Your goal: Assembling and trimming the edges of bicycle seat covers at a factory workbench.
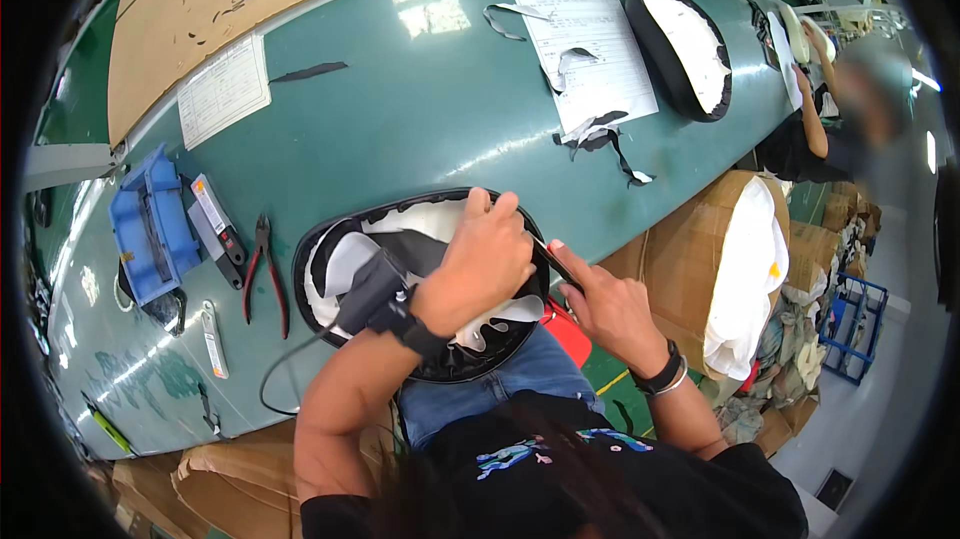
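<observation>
A rounded black seat cushion (310, 264) lies underside up at the table's near edge, partly over my lap. White padding and loose grey and white cloth pieces show inside its black rim. My left hand (482, 257) is closed at the right side of the rim, apparently pinching the black cover, though its fingertips are partly hidden. My right hand (615, 309) grips a slim dark-handled knife (556, 264), its thin blade pointing at the rim beside my left fingers. A dark device with a cable is strapped to my left wrist.
On the green table lie red-handled pliers (265, 279), a blue bin (155, 224), a white-and-grey cutter (214, 339), paper sheets (585, 49) and dark scraps (605, 134). Another black cushion (685, 49) sits at the far right. A carton (690, 259) stands right; a co-worker (815, 129) is beyond.
</observation>
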A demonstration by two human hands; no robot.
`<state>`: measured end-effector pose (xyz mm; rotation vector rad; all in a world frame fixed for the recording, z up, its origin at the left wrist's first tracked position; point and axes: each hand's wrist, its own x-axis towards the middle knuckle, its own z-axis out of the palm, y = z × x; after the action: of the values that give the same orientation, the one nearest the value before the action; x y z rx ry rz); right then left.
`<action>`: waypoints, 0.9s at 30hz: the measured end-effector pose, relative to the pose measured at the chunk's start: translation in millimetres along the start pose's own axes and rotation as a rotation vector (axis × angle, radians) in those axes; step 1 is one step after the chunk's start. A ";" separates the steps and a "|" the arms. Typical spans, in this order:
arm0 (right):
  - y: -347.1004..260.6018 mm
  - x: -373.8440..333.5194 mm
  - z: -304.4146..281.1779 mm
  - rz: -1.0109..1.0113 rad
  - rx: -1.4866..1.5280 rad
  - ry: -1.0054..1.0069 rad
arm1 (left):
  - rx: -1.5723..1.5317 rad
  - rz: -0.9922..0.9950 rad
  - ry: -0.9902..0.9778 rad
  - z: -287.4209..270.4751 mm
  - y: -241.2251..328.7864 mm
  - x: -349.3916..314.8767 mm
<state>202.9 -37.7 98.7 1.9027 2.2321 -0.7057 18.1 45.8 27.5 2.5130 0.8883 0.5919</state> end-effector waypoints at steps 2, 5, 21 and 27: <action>-6.4 -10.8 20.9 0.094 0.051 0.063 | -0.205 0.015 0.078 5.5 -9.8 2.5; -24.2 -45.2 40.2 0.170 0.096 0.092 | -0.663 -0.027 0.154 -6.7 -27.9 11.3; -5.2 72.7 -28.2 -0.437 -0.259 0.007 | -0.329 -0.714 0.255 -53.9 2.0 -50.4; 5.4 98.6 -43.3 -0.531 -0.184 -0.085 | 0.027 -0.567 0.169 -20.3 -1.3 -51.1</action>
<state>197.2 70.0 97.4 1.1777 2.6582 -0.5957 -29.1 17.7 30.7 2.1002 1.5964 0.6011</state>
